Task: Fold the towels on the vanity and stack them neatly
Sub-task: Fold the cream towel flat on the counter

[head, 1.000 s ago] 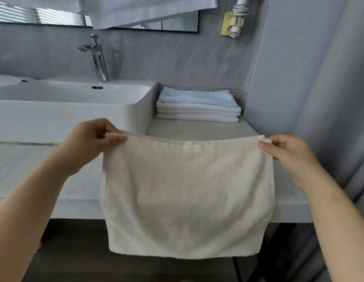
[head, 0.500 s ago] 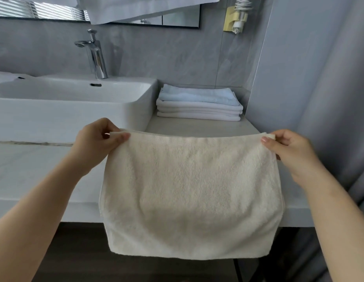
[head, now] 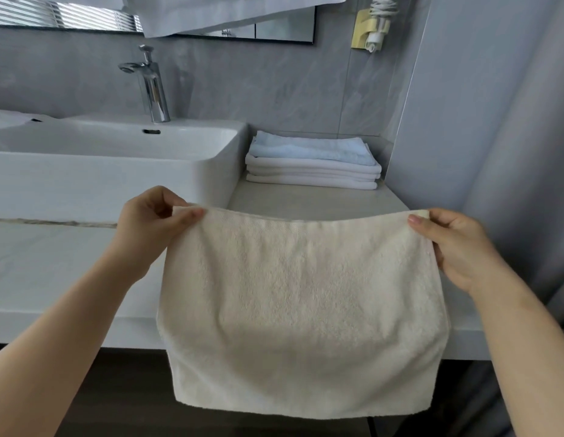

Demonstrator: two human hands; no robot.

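Observation:
A cream towel (head: 301,310) hangs in the air in front of the vanity, stretched wide between both hands. My left hand (head: 148,228) pinches its top left corner. My right hand (head: 451,244) pinches its top right corner. The towel's lower edge hangs below the counter's front edge. Behind it, at the back right of the vanity counter (head: 306,201), lies a neat stack of folded towels (head: 312,164), white ones below and a light blue one on top.
A white rectangular sink (head: 117,165) with a chrome tap (head: 151,86) fills the left of the counter. A grey tiled wall stands behind and a grey partition (head: 482,121) closes the right side. A mirror and a hair dryer holder (head: 370,26) hang above.
The towel and both hands have shifted slightly forward and up toward the counter; the grip on both corners is unchanged.

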